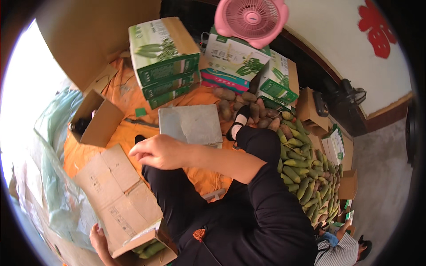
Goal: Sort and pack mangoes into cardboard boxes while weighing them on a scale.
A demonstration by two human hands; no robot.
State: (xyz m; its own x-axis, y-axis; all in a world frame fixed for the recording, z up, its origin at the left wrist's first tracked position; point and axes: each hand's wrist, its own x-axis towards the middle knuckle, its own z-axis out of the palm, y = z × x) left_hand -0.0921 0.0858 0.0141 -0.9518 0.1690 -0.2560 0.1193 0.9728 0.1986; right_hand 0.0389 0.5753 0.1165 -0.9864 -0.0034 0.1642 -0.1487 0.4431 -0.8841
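Across my lap reaches my right hand (pixel 159 152), its fingers loosely bent with gaps between them and nothing visible in them. It hangs above my knee, left of a flat grey slab (pixel 190 124). At the lower left, my left hand (pixel 98 238) has its fingers apart and appears to hold nothing. That hand is beside an unfolded cardboard flap (pixel 116 191) and an open carton (pixel 163 239). Several green radishes (pixel 151 249) lie inside this carton, partly hidden by its wall and my leg.
A large heap of green radishes (pixel 306 170) lies to my right, with brownish roots (pixel 248 108) ahead of it. Stacked green-and-white cartons (pixel 166 62) stand ahead, near a pink fan (pixel 252 18). Left are a small cardboard box (pixel 100 120) and plastic sheeting (pixel 57 164). Another person (pixel 341 248) is lower right.
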